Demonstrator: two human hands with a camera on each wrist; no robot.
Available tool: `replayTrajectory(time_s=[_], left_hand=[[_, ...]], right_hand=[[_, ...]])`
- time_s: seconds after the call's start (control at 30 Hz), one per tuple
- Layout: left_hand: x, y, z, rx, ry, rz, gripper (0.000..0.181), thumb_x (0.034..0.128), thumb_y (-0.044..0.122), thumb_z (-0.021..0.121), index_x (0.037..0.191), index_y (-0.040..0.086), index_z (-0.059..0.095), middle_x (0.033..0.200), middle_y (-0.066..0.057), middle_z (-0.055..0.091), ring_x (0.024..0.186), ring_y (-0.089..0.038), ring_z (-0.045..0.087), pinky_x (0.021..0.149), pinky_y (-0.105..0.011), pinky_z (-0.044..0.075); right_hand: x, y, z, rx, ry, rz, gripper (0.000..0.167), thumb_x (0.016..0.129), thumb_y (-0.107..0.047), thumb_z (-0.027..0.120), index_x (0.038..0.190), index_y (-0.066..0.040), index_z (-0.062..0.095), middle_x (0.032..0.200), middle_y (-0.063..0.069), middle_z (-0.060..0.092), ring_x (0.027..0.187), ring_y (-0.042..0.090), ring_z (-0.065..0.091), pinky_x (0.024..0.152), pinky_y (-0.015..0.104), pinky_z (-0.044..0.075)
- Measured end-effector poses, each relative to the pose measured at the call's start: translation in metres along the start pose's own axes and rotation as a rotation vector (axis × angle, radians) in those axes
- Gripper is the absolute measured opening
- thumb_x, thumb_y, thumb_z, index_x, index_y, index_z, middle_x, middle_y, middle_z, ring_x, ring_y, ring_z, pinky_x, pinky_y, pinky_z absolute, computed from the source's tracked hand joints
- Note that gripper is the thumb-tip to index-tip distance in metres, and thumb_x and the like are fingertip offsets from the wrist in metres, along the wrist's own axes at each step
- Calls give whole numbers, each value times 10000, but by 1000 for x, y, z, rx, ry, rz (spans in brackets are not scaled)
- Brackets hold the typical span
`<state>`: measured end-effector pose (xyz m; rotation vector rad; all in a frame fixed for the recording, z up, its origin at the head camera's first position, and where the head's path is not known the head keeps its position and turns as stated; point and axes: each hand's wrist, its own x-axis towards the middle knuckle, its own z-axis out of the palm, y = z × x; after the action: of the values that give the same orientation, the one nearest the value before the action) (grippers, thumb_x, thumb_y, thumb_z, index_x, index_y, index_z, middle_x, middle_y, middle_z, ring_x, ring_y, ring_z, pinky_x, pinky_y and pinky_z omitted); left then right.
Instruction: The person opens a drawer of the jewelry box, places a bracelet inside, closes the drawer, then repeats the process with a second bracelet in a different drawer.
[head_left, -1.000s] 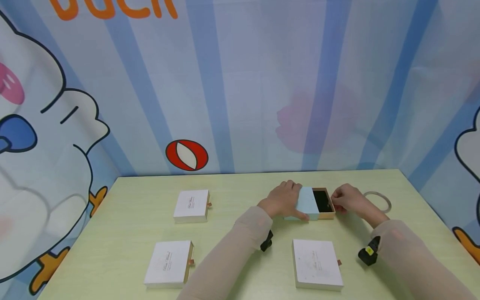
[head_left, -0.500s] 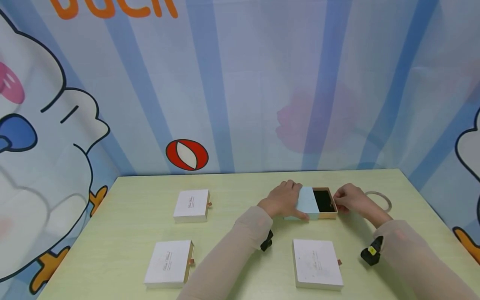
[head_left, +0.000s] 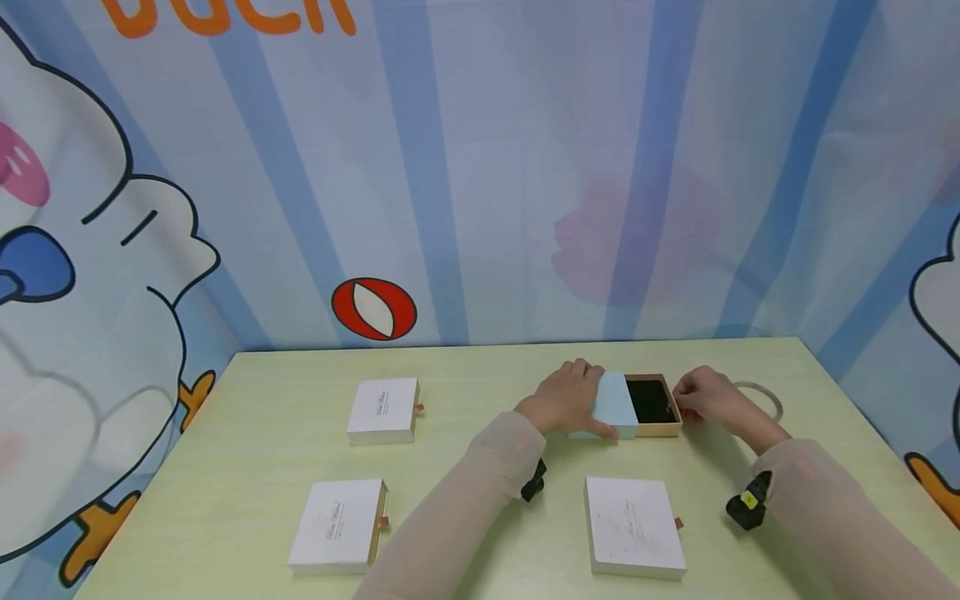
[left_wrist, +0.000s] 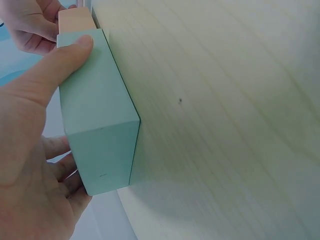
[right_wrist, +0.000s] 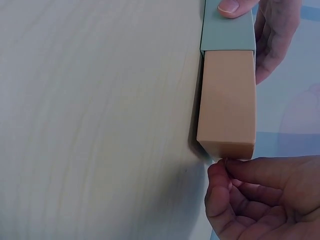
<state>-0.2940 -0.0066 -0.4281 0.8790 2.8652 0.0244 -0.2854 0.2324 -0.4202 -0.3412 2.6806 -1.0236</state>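
Note:
A drawer-style gift box with a light blue sleeve point(head_left: 617, 402) lies at the back right of the table. Its tan drawer point(right_wrist: 227, 95) sticks out to the right, showing a dark inside in the head view. My left hand point(head_left: 566, 400) grips the sleeve, with the thumb on the near side and the fingers round the far side. At the drawer's outer end, my right hand point(head_left: 708, 398) pinches a small pull tab between thumb and forefinger. The fingertips hide most of that tab.
White boxes with small brown tabs lie at the back left point(head_left: 383, 410), front left point(head_left: 333, 527) and front right point(head_left: 632, 527). Behind my right hand is a pale ring point(head_left: 777, 407). A printed curtain point(head_left: 495, 183) hangs behind the table point(head_left: 480, 467).
My right hand has moved a little to the right, and the drawer has slid further out of the sleeve. My left hand and the sleeve have stayed in place.

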Motion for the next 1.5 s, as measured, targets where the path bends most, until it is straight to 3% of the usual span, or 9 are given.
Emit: replayTrajectory(time_s=[1.5], left_hand=[[2,-1,4,-12,6,-6,1036,800,719,660,1557,110,299,1479,-60,405,1299,-180,417,1063,-254,351]], right_hand=[[-2,11,-7,25,-13,19,188,992,53,489,907,148,626,714,95,602,622,203,569,601,378,513]])
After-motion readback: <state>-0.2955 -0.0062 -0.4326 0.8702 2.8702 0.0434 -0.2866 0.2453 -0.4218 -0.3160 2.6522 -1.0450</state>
